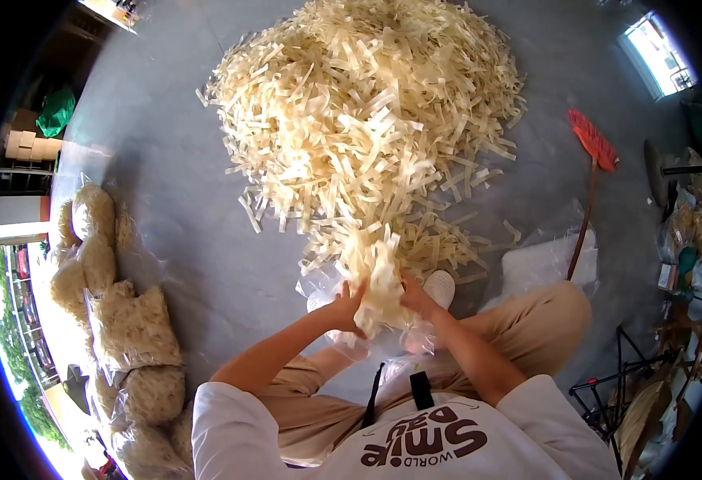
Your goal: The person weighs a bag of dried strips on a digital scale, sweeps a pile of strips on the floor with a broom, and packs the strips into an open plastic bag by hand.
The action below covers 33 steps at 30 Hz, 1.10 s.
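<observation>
A large heap of pale yellow flat strips (367, 120) lies on the grey floor in front of me. Between my legs, a clear plastic bag (319, 282) is partly filled with a bunch of strips (375, 280). My left hand (344, 310) is pressed against the left side of that bunch, fingers spread. On the bunch's right side is my right hand (417, 298), its fingers partly hidden by the strips and plastic.
Filled clear bags (135, 328) are stacked along the left. At the right, a red fly-swatter-like tool (593, 140) with a long handle reaches down to flat white plastic bags (537, 264). A black metal frame (619, 376) stands at the lower right.
</observation>
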Each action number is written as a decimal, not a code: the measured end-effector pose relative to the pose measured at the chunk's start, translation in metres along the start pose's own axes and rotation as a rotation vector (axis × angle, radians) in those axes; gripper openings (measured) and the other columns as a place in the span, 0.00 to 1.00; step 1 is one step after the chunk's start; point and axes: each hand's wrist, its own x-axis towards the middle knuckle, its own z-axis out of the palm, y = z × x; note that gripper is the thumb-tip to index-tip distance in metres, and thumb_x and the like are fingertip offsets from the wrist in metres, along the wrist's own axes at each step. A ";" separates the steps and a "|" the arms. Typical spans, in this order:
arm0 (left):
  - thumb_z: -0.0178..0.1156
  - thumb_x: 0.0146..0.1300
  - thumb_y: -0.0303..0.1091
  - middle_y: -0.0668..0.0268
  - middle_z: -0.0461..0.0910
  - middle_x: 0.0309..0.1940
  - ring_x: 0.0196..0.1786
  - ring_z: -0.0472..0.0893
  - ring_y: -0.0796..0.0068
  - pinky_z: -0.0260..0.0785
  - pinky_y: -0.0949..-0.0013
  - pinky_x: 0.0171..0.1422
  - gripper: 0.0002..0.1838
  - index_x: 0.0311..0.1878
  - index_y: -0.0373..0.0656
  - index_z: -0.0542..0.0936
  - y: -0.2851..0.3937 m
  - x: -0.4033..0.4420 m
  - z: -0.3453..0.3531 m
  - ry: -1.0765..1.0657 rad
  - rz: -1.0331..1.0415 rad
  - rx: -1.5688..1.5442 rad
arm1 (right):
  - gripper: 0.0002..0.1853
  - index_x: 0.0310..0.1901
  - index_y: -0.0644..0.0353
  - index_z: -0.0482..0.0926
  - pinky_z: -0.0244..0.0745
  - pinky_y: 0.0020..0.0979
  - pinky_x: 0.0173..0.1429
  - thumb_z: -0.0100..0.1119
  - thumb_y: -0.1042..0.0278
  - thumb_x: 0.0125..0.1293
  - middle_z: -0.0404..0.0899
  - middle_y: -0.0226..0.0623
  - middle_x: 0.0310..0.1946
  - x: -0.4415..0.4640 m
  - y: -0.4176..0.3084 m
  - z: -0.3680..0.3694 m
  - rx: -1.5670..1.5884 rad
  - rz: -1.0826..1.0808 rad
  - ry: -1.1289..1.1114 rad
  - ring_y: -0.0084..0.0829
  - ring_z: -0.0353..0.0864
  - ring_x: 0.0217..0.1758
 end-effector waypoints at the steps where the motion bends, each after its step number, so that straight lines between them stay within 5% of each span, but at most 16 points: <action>1: 0.71 0.42 0.41 0.43 0.52 0.65 0.63 0.60 0.43 0.55 0.53 0.65 0.43 0.64 0.47 0.62 0.005 -0.009 0.000 -0.054 -0.025 0.240 | 0.42 0.63 0.60 0.55 0.62 0.29 0.61 0.61 0.83 0.43 0.66 0.35 0.56 -0.005 0.007 -0.005 -0.149 -0.053 -0.030 0.29 0.66 0.59; 4: 0.72 0.35 0.40 0.45 0.60 0.61 0.56 0.70 0.51 0.66 0.57 0.55 0.45 0.62 0.50 0.65 -0.042 0.024 -0.006 -0.010 0.199 0.156 | 0.46 0.65 0.57 0.52 0.58 0.30 0.63 0.64 0.81 0.42 0.63 0.37 0.59 -0.002 0.030 -0.020 -0.100 -0.022 -0.031 0.29 0.63 0.61; 7: 0.69 0.39 0.42 0.50 0.70 0.54 0.54 0.72 0.54 0.66 0.58 0.55 0.30 0.50 0.47 0.75 -0.041 0.006 -0.035 0.458 -0.225 -0.350 | 0.50 0.67 0.53 0.49 0.59 0.30 0.63 0.65 0.79 0.40 0.62 0.40 0.60 0.011 0.045 -0.032 -0.446 -0.094 -0.081 0.29 0.63 0.62; 10: 0.65 0.43 0.43 0.53 0.74 0.50 0.53 0.73 0.54 0.65 0.57 0.56 0.26 0.48 0.45 0.75 -0.074 0.027 0.031 0.701 -0.370 -0.099 | 0.52 0.67 0.57 0.47 0.58 0.31 0.64 0.66 0.77 0.39 0.62 0.43 0.60 0.010 0.039 -0.024 -0.568 -0.009 -0.050 0.33 0.63 0.62; 11: 0.63 0.45 0.42 0.54 0.75 0.49 0.53 0.74 0.55 0.65 0.57 0.58 0.25 0.49 0.44 0.74 -0.077 0.026 0.035 0.463 -0.371 -0.141 | 0.52 0.67 0.57 0.47 0.58 0.31 0.64 0.66 0.77 0.39 0.62 0.43 0.60 0.010 0.039 -0.020 -0.574 -0.013 -0.048 0.33 0.63 0.62; 15: 0.54 0.52 0.35 0.56 0.80 0.29 0.39 0.80 0.58 0.70 0.59 0.45 0.09 0.34 0.43 0.77 -0.041 0.011 0.028 0.473 -0.461 -0.587 | 0.47 0.63 0.68 0.51 0.57 0.33 0.65 0.65 0.69 0.40 0.60 0.53 0.61 -0.006 0.036 0.026 -0.805 -0.036 -0.072 0.42 0.62 0.63; 17: 0.48 0.55 0.32 0.60 0.78 0.17 0.24 0.80 0.61 0.70 0.60 0.36 0.08 0.29 0.41 0.76 -0.044 0.017 0.035 0.890 -0.348 -0.441 | 0.47 0.63 0.69 0.50 0.56 0.34 0.65 0.64 0.67 0.41 0.58 0.55 0.61 -0.013 0.043 0.043 -0.815 0.049 -0.148 0.44 0.61 0.63; 21: 0.46 0.58 0.29 0.59 0.75 0.13 0.16 0.77 0.63 0.69 0.61 0.29 0.09 0.32 0.40 0.76 -0.041 -0.009 0.019 0.935 -0.297 -0.654 | 0.44 0.63 0.68 0.49 0.60 0.37 0.62 0.61 0.66 0.44 0.63 0.59 0.56 -0.007 0.105 0.033 -0.858 -0.044 -0.099 0.50 0.64 0.60; 24: 0.44 0.60 0.29 0.59 0.74 0.11 0.13 0.76 0.65 0.68 0.64 0.23 0.10 0.34 0.40 0.77 -0.041 -0.025 0.012 0.934 -0.334 -0.904 | 0.39 0.61 0.66 0.53 0.66 0.41 0.55 0.59 0.67 0.46 0.68 0.62 0.50 -0.030 0.087 0.025 -1.008 -0.044 0.048 0.53 0.69 0.54; 28: 0.44 0.61 0.29 0.61 0.74 0.10 0.10 0.74 0.68 0.66 0.66 0.18 0.10 0.36 0.41 0.77 -0.051 -0.036 0.009 0.976 -0.402 -0.849 | 0.28 0.54 0.64 0.63 0.71 0.46 0.46 0.56 0.69 0.49 0.72 0.61 0.42 -0.026 0.076 0.023 -1.074 0.000 0.259 0.57 0.74 0.43; 33: 0.45 0.62 0.30 0.60 0.73 0.12 0.08 0.72 0.69 0.64 0.66 0.16 0.10 0.35 0.40 0.77 -0.055 -0.056 0.003 1.101 -0.417 -0.912 | 0.20 0.45 0.66 0.68 0.68 0.51 0.48 0.54 0.70 0.49 0.72 0.60 0.41 -0.026 0.033 0.010 -1.376 -0.004 0.330 0.60 0.72 0.44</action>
